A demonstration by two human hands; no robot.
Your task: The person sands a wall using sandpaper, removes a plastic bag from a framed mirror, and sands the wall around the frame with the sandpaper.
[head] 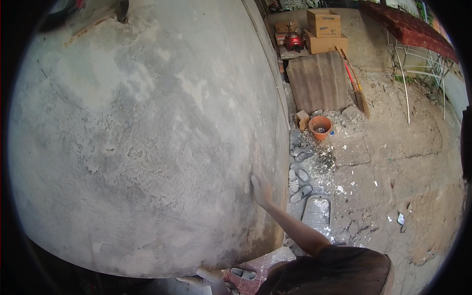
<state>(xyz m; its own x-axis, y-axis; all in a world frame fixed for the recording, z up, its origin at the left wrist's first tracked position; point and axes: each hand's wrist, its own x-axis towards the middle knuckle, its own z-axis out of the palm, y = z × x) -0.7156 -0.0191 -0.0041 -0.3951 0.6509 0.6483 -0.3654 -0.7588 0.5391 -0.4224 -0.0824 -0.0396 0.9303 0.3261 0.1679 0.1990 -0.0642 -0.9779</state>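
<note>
A large grey plastered wall (pixel 158 147), patchy and rough in places, fills the left and middle. My right hand (pixel 261 190) rests against it near its right-hand side, the arm stretched out from a dark short sleeve. The palm and most of the fingers face the plaster, so whether they hold anything does not show. At the bottom of the picture my left hand (pixel 208 276), pale with dust, is at the lower edge of the wall with thumb and fingers apart. Nothing shows in it.
Along the wall's right side lie dusty shoes (pixel 301 193), a grey tray (pixel 318 212) and an orange pot (pixel 320 127). Beyond are a corrugated sheet (pixel 319 81), brooms (pixel 356 84), cardboard boxes (pixel 324 25), a red helmet (pixel 294 41) and a metal-legged frame (pixel 405 81). White flakes litter the cracked ground.
</note>
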